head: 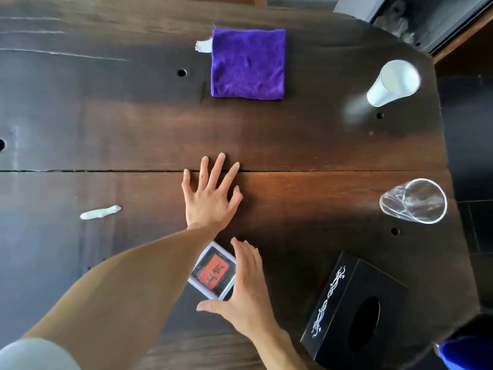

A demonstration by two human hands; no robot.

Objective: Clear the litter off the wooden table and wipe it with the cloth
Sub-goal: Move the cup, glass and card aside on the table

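A folded purple cloth lies at the far middle of the dark wooden table, with a white paper scrap poking out at its left edge. A twisted white paper strip lies to the left. My left hand stretches over the table's middle, fingers spread, holding nothing. My right hand hovers open nearer to me, fingers beside a small grey box with a red label, and does not grip the box.
A white paper cup stands at the far right and a clear glass by the right edge. A black tissue box sits at the near right. Small round holes dot the tabletop. A crack runs across the middle.
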